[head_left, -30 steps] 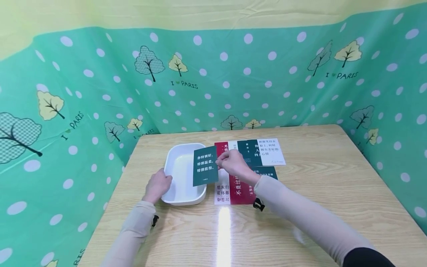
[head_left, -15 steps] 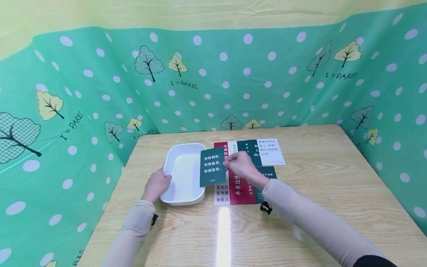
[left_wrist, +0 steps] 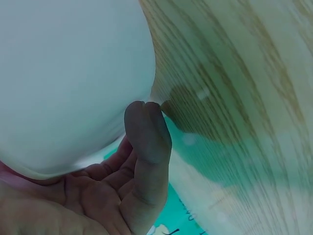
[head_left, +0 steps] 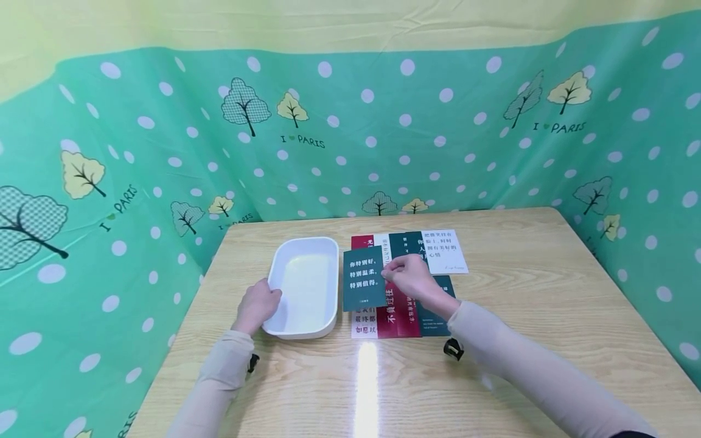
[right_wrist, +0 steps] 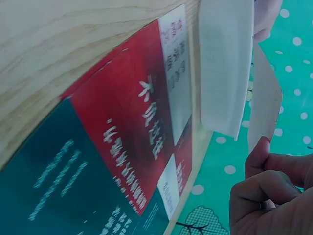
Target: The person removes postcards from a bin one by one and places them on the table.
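Note:
My right hand point(head_left: 413, 278) pinches a dark green card point(head_left: 364, 289) with white lettering by its right edge. The card is above other printed cards, just right of a white plastic tray point(head_left: 303, 331). In the right wrist view the card point(right_wrist: 265, 98) appears edge-on beyond the curled fingers point(right_wrist: 269, 188). On the tray's left side, my left hand point(head_left: 258, 306) grips the wall. The left wrist view has this hand point(left_wrist: 132, 181) close against the white side of the tray point(left_wrist: 73, 88). Part of the grip is hidden there.
Below and behind the held card lie red cards point(head_left: 402, 322), a green card point(head_left: 438, 322) and a white card point(head_left: 446, 252), laid edge to edge or overlapping on the wooden table point(head_left: 306, 389). A green dotted curtain point(head_left: 350, 158) hangs behind the table and along its sides.
My right hand has carried the green card to the right, from over the tray's right rim to above the laid-out cards. My left hand has stayed at the tray.

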The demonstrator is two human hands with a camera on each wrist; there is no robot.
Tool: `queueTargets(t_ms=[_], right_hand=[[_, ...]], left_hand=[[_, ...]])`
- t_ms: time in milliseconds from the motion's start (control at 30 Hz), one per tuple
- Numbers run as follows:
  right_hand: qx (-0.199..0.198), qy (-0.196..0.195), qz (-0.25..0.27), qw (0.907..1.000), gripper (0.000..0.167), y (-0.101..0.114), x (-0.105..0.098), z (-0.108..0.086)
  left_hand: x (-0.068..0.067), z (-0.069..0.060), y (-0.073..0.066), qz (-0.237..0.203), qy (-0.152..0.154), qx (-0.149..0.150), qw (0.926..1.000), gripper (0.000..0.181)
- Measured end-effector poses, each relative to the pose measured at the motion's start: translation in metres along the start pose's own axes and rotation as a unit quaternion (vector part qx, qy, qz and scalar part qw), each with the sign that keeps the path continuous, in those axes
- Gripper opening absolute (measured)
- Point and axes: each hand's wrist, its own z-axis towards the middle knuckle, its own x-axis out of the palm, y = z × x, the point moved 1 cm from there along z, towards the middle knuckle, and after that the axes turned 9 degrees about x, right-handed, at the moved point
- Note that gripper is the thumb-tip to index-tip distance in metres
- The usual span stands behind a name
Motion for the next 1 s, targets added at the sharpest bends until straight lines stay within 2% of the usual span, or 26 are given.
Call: queueTargets(t_ms=[300, 533, 733, 1000], right_hand=[[0.003, 0.0, -0.01, 0.9999, 0.015, -0.016, -0.012, -0.001], [0.006, -0.011, -0.01, 0.9999, 0.014, -0.029, -0.019, -0.003], [0.006, -0.014, -0.006, 0.9999, 0.016, -0.041, -0.025, -0.005], [0.019, -0.02, -0.012, 0.9996, 0.017, -0.059, -0.038, -0.005]], left_hand=[[-0.002, 0.0, 0.003, 0.005, -0.007, 0.006, 0.9999, 0.047], [0.0, 0.002, 0.002, 0.005, -0.016, 0.017, 0.9997, 0.053], [0.0, 0.004, 0.001, 0.002, -0.019, 0.023, 0.9995, 0.049], [0.003, 0.004, 0.004, -0.009, -0.021, 0.017, 0.9996, 0.053]])
